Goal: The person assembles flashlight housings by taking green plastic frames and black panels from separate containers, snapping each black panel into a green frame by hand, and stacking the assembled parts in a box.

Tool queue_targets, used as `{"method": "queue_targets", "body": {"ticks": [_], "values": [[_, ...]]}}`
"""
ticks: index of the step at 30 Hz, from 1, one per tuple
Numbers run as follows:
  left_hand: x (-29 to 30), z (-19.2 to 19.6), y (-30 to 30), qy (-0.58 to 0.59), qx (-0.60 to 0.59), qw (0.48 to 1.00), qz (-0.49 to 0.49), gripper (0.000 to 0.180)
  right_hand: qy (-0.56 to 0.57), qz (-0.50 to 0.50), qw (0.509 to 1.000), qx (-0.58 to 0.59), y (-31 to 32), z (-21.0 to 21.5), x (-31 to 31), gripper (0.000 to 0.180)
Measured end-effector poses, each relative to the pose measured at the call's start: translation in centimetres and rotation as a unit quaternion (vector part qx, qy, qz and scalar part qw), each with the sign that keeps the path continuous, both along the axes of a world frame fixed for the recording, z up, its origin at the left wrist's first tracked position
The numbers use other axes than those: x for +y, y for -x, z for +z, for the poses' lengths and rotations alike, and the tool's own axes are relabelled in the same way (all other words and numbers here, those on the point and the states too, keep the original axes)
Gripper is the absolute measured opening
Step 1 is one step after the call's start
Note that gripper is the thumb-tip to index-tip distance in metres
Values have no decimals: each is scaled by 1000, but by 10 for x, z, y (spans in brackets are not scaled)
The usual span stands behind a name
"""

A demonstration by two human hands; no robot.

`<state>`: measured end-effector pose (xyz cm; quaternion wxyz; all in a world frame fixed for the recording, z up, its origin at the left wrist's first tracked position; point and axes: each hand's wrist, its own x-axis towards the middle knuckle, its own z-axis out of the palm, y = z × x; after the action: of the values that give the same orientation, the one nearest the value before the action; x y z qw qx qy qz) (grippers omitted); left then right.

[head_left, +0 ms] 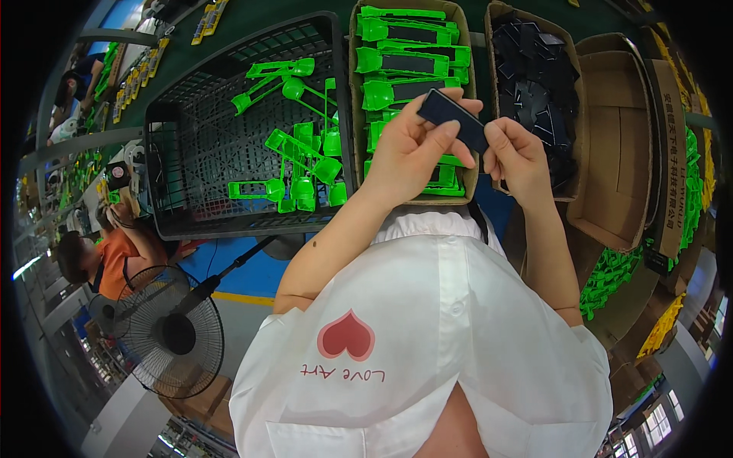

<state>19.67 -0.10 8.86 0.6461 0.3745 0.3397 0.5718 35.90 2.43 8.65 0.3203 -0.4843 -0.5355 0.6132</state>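
Observation:
A thin, dark rectangular panel (469,128), like a small solar panel, is held tilted above the middle cardboard box. My left hand (416,149) grips it from the left, with the thumb across its near face and the fingers behind. At the panel's right end, my right hand (518,159) pinches the edge between thumb and fingers. Beneath my hands, the middle cardboard box (353,99) holds stacked green plastic frames (374,61), several with dark panels set in them. To the right, another cardboard box (574,69) is heaped with loose dark panels (527,84).
A black plastic crate (164,164) at left holds scattered green frames (301,156) without panels. Beyond the panel box stands an open cardboard carton (611,145). More green parts (611,282) lie at lower right. A standing fan (179,332) and a seated person in orange (118,259) are at left.

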Motion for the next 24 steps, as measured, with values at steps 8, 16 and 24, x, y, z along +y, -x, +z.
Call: {"method": "queue_targets", "body": {"ticks": [8,16,24], "values": [[-1,3,8,23,39,998,51,18,209,93,968,107,-2,-2,-6,34],[0,5,11,76,74,989,98,12,58,105,993,20,10,3,-10,17],[0,-4,17,74,2,992,103,31,59,20,991,115,21,-5,-12,14]]}}
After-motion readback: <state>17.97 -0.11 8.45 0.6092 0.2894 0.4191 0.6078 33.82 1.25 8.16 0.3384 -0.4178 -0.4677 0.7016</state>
